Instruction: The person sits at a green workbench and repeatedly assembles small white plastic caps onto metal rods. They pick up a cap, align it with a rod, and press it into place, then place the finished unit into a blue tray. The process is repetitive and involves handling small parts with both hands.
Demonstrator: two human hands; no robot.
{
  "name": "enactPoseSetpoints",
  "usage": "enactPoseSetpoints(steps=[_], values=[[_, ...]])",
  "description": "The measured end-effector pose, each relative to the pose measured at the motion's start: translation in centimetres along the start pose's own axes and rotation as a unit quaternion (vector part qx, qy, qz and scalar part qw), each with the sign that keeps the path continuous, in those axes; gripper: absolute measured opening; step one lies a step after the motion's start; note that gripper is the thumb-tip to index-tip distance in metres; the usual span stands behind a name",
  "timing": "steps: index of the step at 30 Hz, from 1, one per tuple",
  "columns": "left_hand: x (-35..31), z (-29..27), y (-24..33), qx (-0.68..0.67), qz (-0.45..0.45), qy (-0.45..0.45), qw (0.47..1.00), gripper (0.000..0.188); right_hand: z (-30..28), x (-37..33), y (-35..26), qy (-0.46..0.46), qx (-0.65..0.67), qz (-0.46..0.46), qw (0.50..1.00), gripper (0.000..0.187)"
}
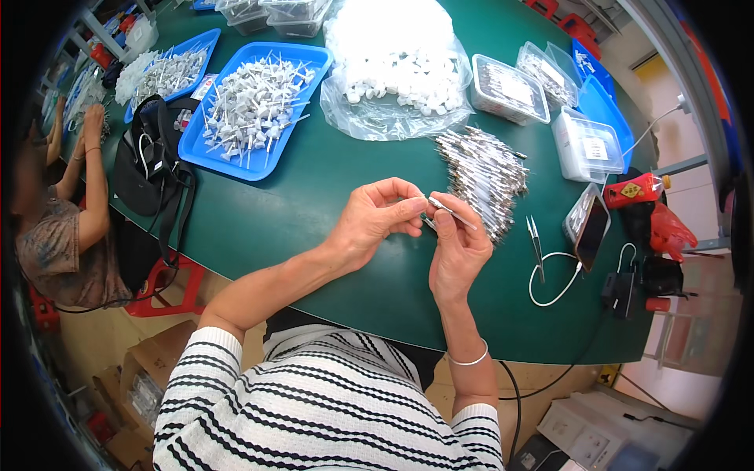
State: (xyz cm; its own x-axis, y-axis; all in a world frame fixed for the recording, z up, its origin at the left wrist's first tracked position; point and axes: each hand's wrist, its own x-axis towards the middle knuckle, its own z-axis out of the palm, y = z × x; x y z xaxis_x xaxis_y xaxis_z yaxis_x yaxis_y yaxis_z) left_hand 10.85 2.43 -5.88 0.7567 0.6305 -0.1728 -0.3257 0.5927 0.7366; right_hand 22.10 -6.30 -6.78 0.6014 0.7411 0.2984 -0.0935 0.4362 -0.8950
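Through my feed, the right hand (pixel 459 255) pinches a small slim part (pixel 452 212) between thumb and finger, its metal end toward the left hand (pixel 375 220) and its pale stem pointing away to the right. The left hand's thumb and fingertip are closed together at that metal end; I can't tell whether they grip it or something tiny there. The part is up above the green counter (pixel 314 208), just beside a heap of similar parts (pixel 485 177). I'd judge it very light and stiff, with smooth metal that could roll or slip between fingertips. I'd take hold around the metal barrel, since the thin stem looks easier to bend. Tweezers (pixel 536 245) lie to the right, near the heap.
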Motion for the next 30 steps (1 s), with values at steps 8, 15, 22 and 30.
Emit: enactPoseSetpoints(steps=[8, 15, 22, 30], values=[[-0.1, 0.0, -0.5, -0.023, 0.015, -0.004, 1.000, 0.011, 0.2, -0.2, 0.0, 0.030, 0.019, 0.014, 0.999, 0.018], [0.2, -0.9, 0.3, 0.023, 0.005, -0.001, 1.000, 0.024, -0.2, 0.6, -1.1, 0.033, -0.010, -0.011, 0.999, 0.012], [0.4, -1.9, 0.3, 0.003, -0.026, -0.006, 1.000, 0.027, 0.1, 0.5, -0.8, 0.003, -0.067, -0.028, 0.997, 0.010], [0.3, -1.7, 0.5, 0.012, -0.044, -0.008, 0.999, 0.028, -0.3, 0.3, -0.4, -0.017, -0.127, -0.038, 0.991, 0.010]])
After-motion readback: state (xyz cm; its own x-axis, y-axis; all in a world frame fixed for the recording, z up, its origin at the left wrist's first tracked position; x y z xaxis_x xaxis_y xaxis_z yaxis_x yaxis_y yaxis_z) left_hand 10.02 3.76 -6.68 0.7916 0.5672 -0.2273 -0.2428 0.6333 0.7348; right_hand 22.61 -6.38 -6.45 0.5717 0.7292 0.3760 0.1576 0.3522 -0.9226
